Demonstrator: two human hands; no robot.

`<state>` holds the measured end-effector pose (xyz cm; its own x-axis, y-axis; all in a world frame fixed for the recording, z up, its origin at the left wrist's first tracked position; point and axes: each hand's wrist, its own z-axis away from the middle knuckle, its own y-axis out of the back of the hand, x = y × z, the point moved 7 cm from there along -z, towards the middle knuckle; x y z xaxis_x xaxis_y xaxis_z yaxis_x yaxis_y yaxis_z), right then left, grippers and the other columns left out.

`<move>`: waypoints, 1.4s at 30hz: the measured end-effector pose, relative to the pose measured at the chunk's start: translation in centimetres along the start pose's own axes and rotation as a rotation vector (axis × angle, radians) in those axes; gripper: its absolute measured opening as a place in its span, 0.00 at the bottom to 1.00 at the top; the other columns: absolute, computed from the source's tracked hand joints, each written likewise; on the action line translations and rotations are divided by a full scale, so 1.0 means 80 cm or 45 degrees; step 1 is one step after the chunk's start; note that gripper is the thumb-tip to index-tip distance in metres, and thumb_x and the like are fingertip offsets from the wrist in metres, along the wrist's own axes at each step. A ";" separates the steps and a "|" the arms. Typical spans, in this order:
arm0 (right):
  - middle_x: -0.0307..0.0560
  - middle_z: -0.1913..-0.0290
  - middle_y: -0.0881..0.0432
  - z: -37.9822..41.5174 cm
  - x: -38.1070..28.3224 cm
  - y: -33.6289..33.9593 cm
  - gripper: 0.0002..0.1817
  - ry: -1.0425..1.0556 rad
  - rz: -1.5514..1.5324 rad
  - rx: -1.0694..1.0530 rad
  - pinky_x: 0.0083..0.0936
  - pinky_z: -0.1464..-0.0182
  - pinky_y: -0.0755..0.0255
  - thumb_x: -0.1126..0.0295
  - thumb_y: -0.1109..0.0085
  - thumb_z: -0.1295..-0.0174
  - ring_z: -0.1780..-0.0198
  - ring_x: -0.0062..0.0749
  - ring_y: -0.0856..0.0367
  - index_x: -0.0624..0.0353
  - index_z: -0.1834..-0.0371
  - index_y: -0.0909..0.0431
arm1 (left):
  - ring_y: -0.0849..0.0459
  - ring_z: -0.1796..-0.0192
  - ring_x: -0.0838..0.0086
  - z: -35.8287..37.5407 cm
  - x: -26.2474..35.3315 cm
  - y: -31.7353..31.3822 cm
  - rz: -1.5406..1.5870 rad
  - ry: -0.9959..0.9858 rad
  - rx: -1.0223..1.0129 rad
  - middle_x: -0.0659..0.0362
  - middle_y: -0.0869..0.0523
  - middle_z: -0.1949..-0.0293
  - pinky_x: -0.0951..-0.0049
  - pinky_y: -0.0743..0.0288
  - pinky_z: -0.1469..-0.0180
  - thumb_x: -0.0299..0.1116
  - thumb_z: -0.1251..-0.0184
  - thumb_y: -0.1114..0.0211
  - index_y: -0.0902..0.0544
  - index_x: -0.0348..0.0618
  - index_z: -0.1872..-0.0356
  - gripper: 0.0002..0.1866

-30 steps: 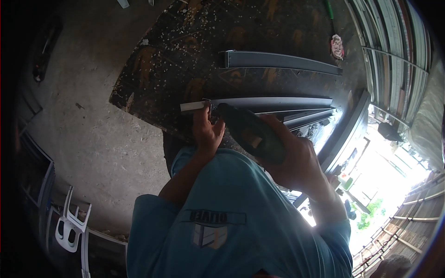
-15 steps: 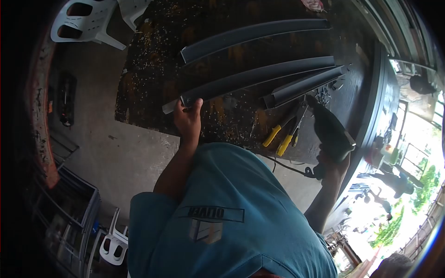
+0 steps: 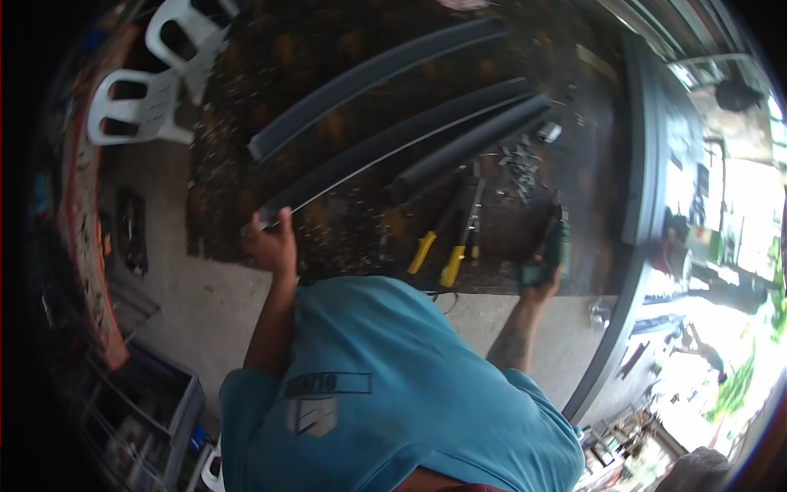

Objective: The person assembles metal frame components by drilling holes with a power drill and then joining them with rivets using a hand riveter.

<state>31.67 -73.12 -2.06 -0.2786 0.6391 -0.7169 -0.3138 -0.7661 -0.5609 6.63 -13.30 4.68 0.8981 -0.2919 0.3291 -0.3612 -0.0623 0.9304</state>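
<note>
My left hand (image 3: pixel 272 243) is closed around the near left end of a long dark metal channel (image 3: pixel 361 152) on the dark table, thumb and fingers gripping its end. A green power drill (image 3: pixel 559 242) is held in my right hand (image 3: pixel 541 283) above the table's near right part, its tip pointing away from me. Between my hands lies a hand tool with yellow handles (image 3: pixel 451 266). A shorter dark channel (image 3: pixel 471 152) rests beside the gripped one, and another long channel (image 3: pixel 369 82) lies farther back. Motion blurs the picture somewhat.
Small metal pieces (image 3: pixel 522 174) are heaped on the table (image 3: pixel 590 164) beyond the drill. Light specks litter its left side. White plastic chairs (image 3: pixel 135 107) stand at the far left. A long grey metal beam (image 3: pixel 627 303) runs along the right.
The drill has swung from over the yellow-handled tool to the right of it, its tip turning more straight ahead. The view has shifted and turned. My left hand remains on the channel's end.
</note>
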 end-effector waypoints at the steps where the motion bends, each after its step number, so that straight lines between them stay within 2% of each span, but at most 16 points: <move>1: 0.51 0.56 0.18 0.008 0.006 -0.003 0.31 -0.055 -0.082 0.123 0.37 0.58 0.21 0.50 0.38 0.37 0.58 0.38 0.18 0.64 0.42 0.28 | 0.30 0.37 0.52 0.004 0.024 0.015 0.016 -0.228 0.079 0.47 0.24 0.43 0.52 0.29 0.42 0.59 0.41 0.32 0.21 0.44 0.44 0.33; 5: 0.53 0.55 0.18 0.009 -0.002 0.014 0.28 -0.101 0.373 0.456 0.39 0.55 0.23 0.60 0.33 0.40 0.56 0.42 0.18 0.65 0.42 0.28 | 0.26 0.42 0.54 0.046 0.132 0.061 0.367 -0.700 0.081 0.48 0.28 0.41 0.58 0.26 0.45 0.42 0.38 0.29 0.19 0.45 0.46 0.22; 9: 0.56 0.53 0.18 0.086 -0.108 -0.188 0.21 1.535 2.057 1.030 0.35 0.49 0.25 0.74 0.33 0.45 0.54 0.41 0.18 0.65 0.47 0.24 | 0.25 0.46 0.56 0.099 0.217 0.032 0.555 -1.130 -0.507 0.50 0.26 0.42 0.61 0.26 0.48 0.37 0.39 0.28 0.16 0.41 0.51 0.17; 12: 0.48 0.56 0.15 0.098 -0.116 -0.325 0.14 1.057 1.372 -0.150 0.33 0.52 0.24 0.80 0.38 0.46 0.56 0.43 0.17 0.60 0.55 0.18 | 0.23 0.50 0.57 0.122 0.251 0.025 0.481 -1.377 -0.570 0.52 0.24 0.43 0.61 0.26 0.48 0.35 0.41 0.28 0.16 0.42 0.53 0.16; 14: 0.42 0.68 0.18 0.170 -0.123 -0.437 0.14 1.352 1.234 -1.132 0.28 0.65 0.26 0.74 0.38 0.48 0.67 0.37 0.19 0.59 0.57 0.18 | 0.22 0.51 0.58 0.124 0.249 0.017 0.552 -1.333 -0.635 0.51 0.25 0.42 0.58 0.27 0.51 0.39 0.40 0.30 0.15 0.44 0.53 0.16; 16: 0.38 0.76 0.25 0.247 -0.146 -0.497 0.11 1.641 0.758 -1.298 0.27 0.71 0.34 0.65 0.37 0.51 0.72 0.29 0.24 0.58 0.67 0.20 | 0.23 0.49 0.55 0.136 0.263 0.038 0.492 -1.687 -0.637 0.50 0.25 0.42 0.57 0.27 0.47 0.35 0.40 0.29 0.16 0.40 0.53 0.16; 18: 0.35 0.78 0.26 0.279 -0.156 -0.505 0.10 1.671 0.602 -1.227 0.26 0.72 0.35 0.64 0.38 0.52 0.75 0.28 0.26 0.58 0.72 0.22 | 0.23 0.48 0.54 0.131 0.239 0.019 0.464 -1.301 -0.691 0.48 0.25 0.42 0.58 0.26 0.46 0.32 0.40 0.30 0.17 0.38 0.53 0.15; 22: 0.55 0.65 0.22 0.296 -0.181 -0.497 0.32 1.915 0.482 -1.287 0.36 0.71 0.22 0.70 0.36 0.47 0.74 0.42 0.25 0.63 0.36 0.31 | 0.23 0.46 0.55 0.118 0.195 0.023 0.445 -1.214 -0.639 0.48 0.24 0.44 0.60 0.27 0.44 0.35 0.40 0.29 0.16 0.39 0.54 0.15; 24: 0.38 0.78 0.22 0.294 -0.193 -0.479 0.11 2.177 0.645 -0.960 0.26 0.74 0.29 0.61 0.40 0.49 0.72 0.31 0.19 0.57 0.72 0.20 | 0.23 0.46 0.55 0.110 0.177 0.022 0.474 -1.077 -0.655 0.49 0.24 0.45 0.60 0.27 0.43 0.36 0.40 0.29 0.16 0.38 0.55 0.16; 26: 0.43 0.72 0.23 0.260 -0.185 -0.443 0.04 1.679 0.420 -1.129 0.31 0.70 0.32 0.73 0.41 0.44 0.68 0.31 0.23 0.60 0.71 0.18 | 0.23 0.45 0.54 0.106 0.184 0.031 0.474 -1.077 -0.581 0.49 0.23 0.46 0.59 0.27 0.43 0.35 0.39 0.30 0.16 0.38 0.56 0.15; 28: 0.52 0.69 0.17 0.184 -0.114 -0.399 0.07 1.282 1.563 -0.591 0.31 0.72 0.25 0.75 0.39 0.41 0.71 0.42 0.16 0.58 0.60 0.18 | 0.22 0.45 0.54 0.111 0.193 0.028 0.480 -1.124 -0.673 0.48 0.21 0.48 0.59 0.27 0.43 0.34 0.39 0.31 0.16 0.37 0.56 0.14; 29: 0.58 0.70 0.18 0.132 -0.069 -0.390 0.08 0.839 1.261 -0.483 0.33 0.71 0.26 0.72 0.39 0.38 0.71 0.46 0.16 0.58 0.56 0.18 | 0.19 0.48 0.55 0.115 0.213 0.028 0.518 -1.189 -0.711 0.48 0.19 0.51 0.61 0.25 0.46 0.32 0.40 0.31 0.16 0.37 0.56 0.14; 32: 0.61 0.75 0.18 0.102 0.099 -0.305 0.27 0.194 1.957 -0.727 0.43 0.66 0.22 0.67 0.37 0.40 0.69 0.55 0.16 0.57 0.38 0.31 | 0.15 0.57 0.55 0.138 0.274 -0.017 0.691 -1.147 -1.133 0.50 0.15 0.60 0.62 0.21 0.54 0.28 0.40 0.32 0.17 0.38 0.54 0.13; 36: 0.62 0.67 0.17 0.120 0.187 -0.262 0.30 0.146 2.030 -0.833 0.47 0.63 0.22 0.58 0.35 0.42 0.65 0.58 0.16 0.56 0.39 0.33 | 0.13 0.56 0.61 0.193 0.317 -0.105 0.508 -1.102 -1.709 0.49 0.12 0.58 0.66 0.20 0.52 0.35 0.34 0.38 0.18 0.37 0.50 0.16; 40: 0.58 0.65 0.20 0.119 0.172 -0.247 0.17 0.210 2.144 -0.694 0.45 0.63 0.21 0.63 0.38 0.43 0.64 0.55 0.16 0.58 0.55 0.29 | 0.15 0.51 0.52 0.199 0.344 -0.146 0.431 -1.077 -1.367 0.46 0.14 0.55 0.59 0.23 0.44 0.32 0.35 0.41 0.26 0.37 0.40 0.22; 42: 0.56 0.66 0.20 0.119 0.149 -0.246 0.14 0.392 2.019 -0.620 0.44 0.64 0.21 0.65 0.38 0.47 0.65 0.52 0.16 0.58 0.59 0.26 | 0.19 0.46 0.51 0.185 0.372 -0.122 0.478 -1.310 -0.748 0.43 0.17 0.50 0.61 0.26 0.40 0.31 0.37 0.40 0.27 0.38 0.39 0.24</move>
<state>25.90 -49.80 4.35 0.1710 -0.7180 -0.6747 0.3877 -0.5805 0.7160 33.14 -35.47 2.98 0.0540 -0.8282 0.5579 -0.1479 0.5459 0.8247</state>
